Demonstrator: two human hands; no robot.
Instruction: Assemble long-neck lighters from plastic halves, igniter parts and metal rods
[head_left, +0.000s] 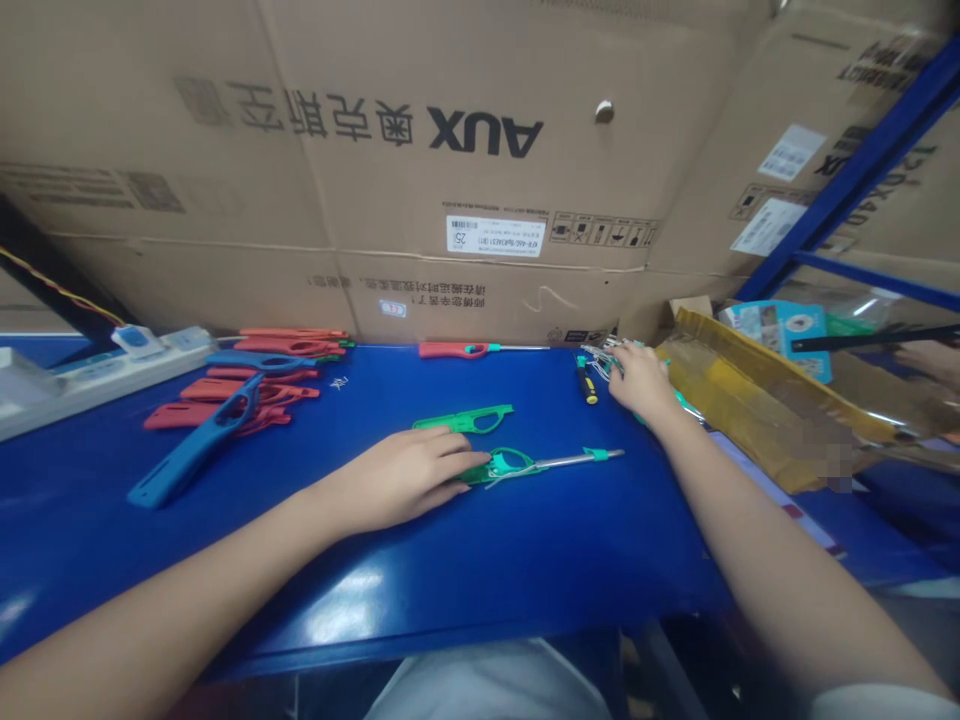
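My left hand (420, 472) lies with curved fingers on an opened green gas lighter (480, 472), holding it on the blue table. From this lighter a metal tube (566, 461) with a teal collar points right, and a thin white wire lies along it. Just behind is a loose green handle shell (484, 418). My right hand (641, 378) reaches to a heap of small parts with white wires (598, 358) at the back right. Its fingers are bent down into the heap; what they pinch is hidden. Beside them lies a black-and-yellow screwdriver (586, 381).
Several red and orange handle shells (225, 392) and a blue one (196, 445) lie at left, near a white power strip (112, 375). A red lighter (454, 350) lies at the back before a big cardboard sheet (337, 200). At right stands a taped carton (742, 400).
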